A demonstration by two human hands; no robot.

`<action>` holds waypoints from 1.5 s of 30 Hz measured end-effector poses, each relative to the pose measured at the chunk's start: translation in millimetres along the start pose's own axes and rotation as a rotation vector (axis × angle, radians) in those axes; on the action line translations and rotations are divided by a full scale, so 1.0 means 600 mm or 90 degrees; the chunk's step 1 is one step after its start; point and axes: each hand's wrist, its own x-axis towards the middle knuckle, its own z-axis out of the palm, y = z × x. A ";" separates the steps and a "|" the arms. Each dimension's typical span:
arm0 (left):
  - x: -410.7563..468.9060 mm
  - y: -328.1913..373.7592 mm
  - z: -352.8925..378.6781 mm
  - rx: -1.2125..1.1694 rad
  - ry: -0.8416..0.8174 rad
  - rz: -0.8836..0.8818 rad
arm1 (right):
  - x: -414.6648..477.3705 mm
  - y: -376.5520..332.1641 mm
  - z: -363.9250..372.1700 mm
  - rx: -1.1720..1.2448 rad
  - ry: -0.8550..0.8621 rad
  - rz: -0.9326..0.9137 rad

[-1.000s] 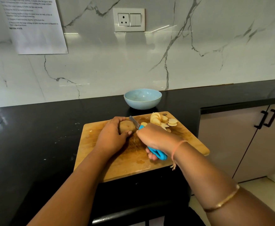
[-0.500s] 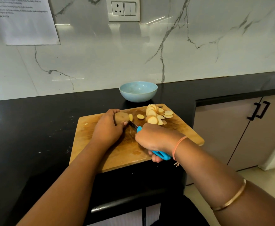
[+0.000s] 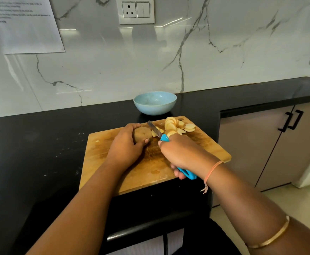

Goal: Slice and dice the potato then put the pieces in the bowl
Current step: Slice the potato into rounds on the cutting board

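Countertop (image 3: 31, 144), board (image 3: 132, 173), potato (image 3: 141, 134) beside knife (image 3: 155, 130)

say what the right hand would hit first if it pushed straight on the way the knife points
Probably the loose slices beside the potato. The knife in the right hand aims toward the left side of the bowl, though depth is unclear.

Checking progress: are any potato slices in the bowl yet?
No, the bowl is empty; the slices lie on the board.

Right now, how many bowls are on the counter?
1: the blue bowl stands on the black counter, just behind the cutting board's far edge. More could sit beyond the frame's edges.
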 end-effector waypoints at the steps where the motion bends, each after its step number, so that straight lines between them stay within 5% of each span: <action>1: 0.000 -0.001 -0.001 0.000 -0.002 0.000 | 0.003 -0.001 0.001 0.006 -0.008 0.019; 15: -0.002 -0.001 -0.002 -0.003 -0.023 0.035 | 0.000 -0.036 -0.004 0.098 -0.057 0.010; 27: 0.005 0.004 0.003 0.004 -0.010 -0.024 | -0.039 -0.012 -0.009 -0.109 -0.102 0.023; 35: -0.003 0.005 -0.011 -0.025 -0.054 -0.014 | -0.039 0.011 -0.014 -0.043 -0.051 0.038; 39: -0.004 0.003 -0.016 -0.046 -0.065 -0.013 | -0.019 0.015 -0.003 0.002 0.037 -0.059; 43: -0.003 0.006 -0.014 -0.037 -0.057 -0.016 | -0.010 0.001 0.006 0.097 -0.038 0.011; 45: -0.001 0.004 -0.012 -0.034 -0.055 -0.016 | -0.006 -0.002 0.016 0.072 -0.009 -0.043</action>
